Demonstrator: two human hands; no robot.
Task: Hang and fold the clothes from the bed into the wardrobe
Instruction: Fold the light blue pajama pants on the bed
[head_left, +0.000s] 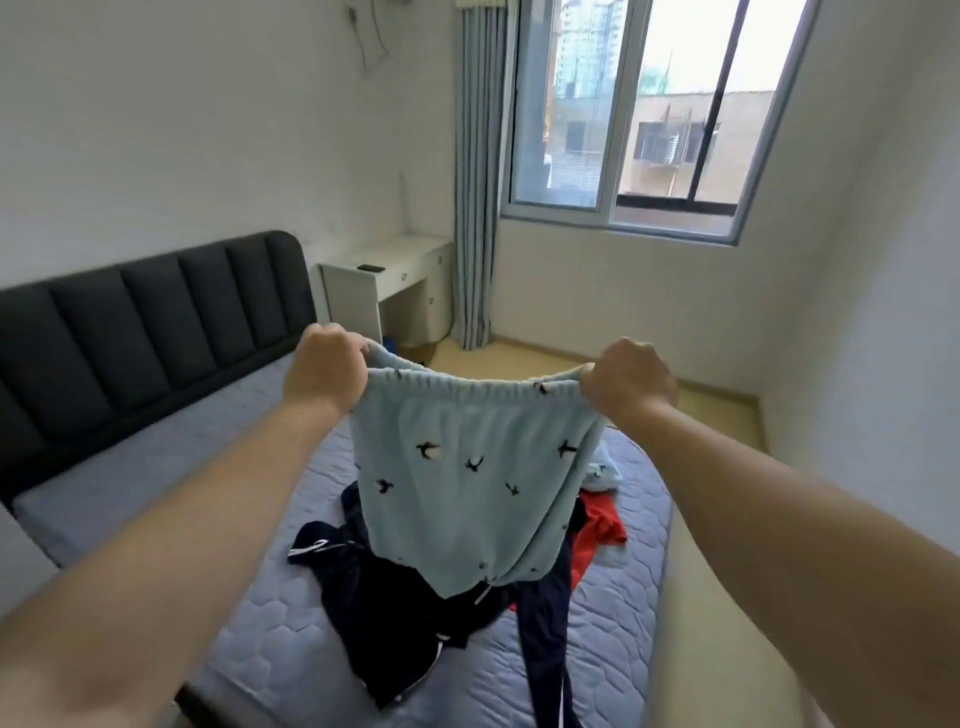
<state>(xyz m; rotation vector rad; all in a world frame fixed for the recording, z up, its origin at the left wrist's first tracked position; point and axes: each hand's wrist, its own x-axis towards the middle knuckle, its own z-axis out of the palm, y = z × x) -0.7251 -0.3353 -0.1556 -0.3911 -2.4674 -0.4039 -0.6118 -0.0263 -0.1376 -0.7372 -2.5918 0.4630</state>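
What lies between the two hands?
In the head view, the elastic waistband of the light-blue bird-print pants, gripped by left hand and right hand.

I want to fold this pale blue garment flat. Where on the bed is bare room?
The strip of mattress between the headboard and the dark clothes is bare. The middle is crowded: dark clothes, red garment, another pale blue piece.

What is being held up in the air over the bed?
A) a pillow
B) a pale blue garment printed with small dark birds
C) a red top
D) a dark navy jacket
B: the pale blue garment with dark birds is held up by its elastic waistband, while the red garment and the navy clothes lie on the bed.
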